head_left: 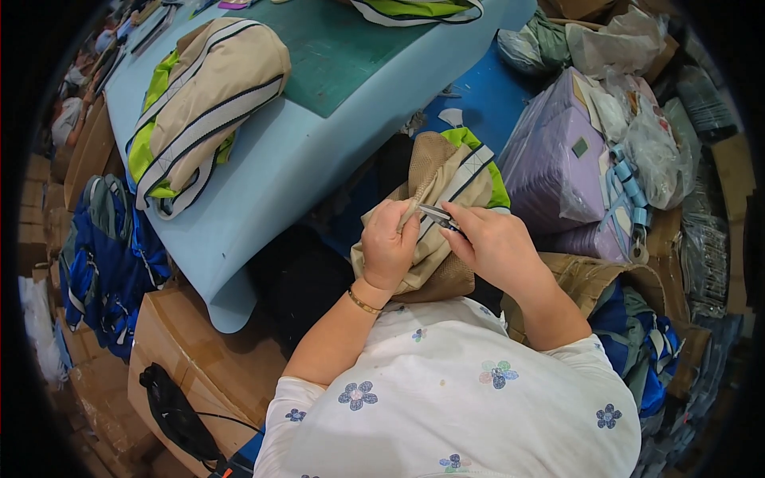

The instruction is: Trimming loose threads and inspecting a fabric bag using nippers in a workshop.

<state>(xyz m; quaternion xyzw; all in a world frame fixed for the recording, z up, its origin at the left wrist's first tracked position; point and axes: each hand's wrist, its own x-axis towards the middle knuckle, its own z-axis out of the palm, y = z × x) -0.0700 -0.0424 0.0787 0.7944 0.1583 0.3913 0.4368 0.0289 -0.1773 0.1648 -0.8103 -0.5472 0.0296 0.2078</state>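
A beige and lime-green fabric bag [472, 190] with a white strap edged in dark blue lies across my lap. My left hand [389, 243] is closed on the bag's beige edge, pinching the cloth between thumb and fingers. Small metal thread snips [438, 215] sit in my right hand [496, 245], their blades pointing left at the pinched edge. Whether the blades touch the cloth I cannot tell. Part of the bag is hidden behind both hands.
Another beige and green bag [215, 88] lies on the light blue table cover [263, 179], near a dark green mat [343, 68]. Blue backpacks [111, 255] stand at the left. Purple wrapped material [554, 159] is stacked right. A cardboard box [191, 342] stands at lower left.
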